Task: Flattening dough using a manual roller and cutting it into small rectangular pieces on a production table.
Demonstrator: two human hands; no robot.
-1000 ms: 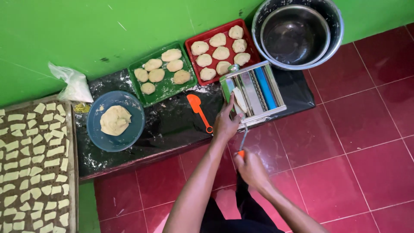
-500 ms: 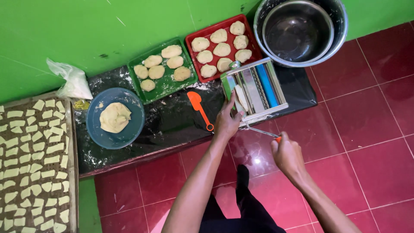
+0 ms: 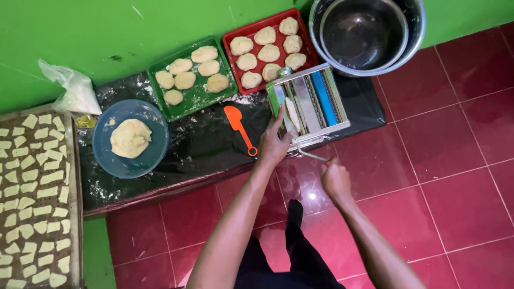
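A metal hand-cranked dough roller [image 3: 313,104] stands on a black sheet [image 3: 203,144] on the red tiled floor. My left hand [image 3: 274,142] rests at the roller's near left side, fingers by a pale strip of dough [image 3: 292,113] in the rollers. My right hand [image 3: 335,179] is closed around the crank handle [image 3: 313,156], just below the machine. An orange scraper [image 3: 239,128] lies on the sheet just left of my left hand.
A green tray [image 3: 194,99] and a red tray [image 3: 235,37] hold several dough rounds. A blue bowl [image 3: 131,139] holds a dough lump. Stacked steel bowls [image 3: 364,32] sit at top right, a tray of cut dough pieces [image 3: 35,198] at left, a plastic bag [image 3: 75,88] by the green wall.
My right hand has swung the crank around: from low centre, out to the right, now back close under the roller. The left hand stays at the machine.
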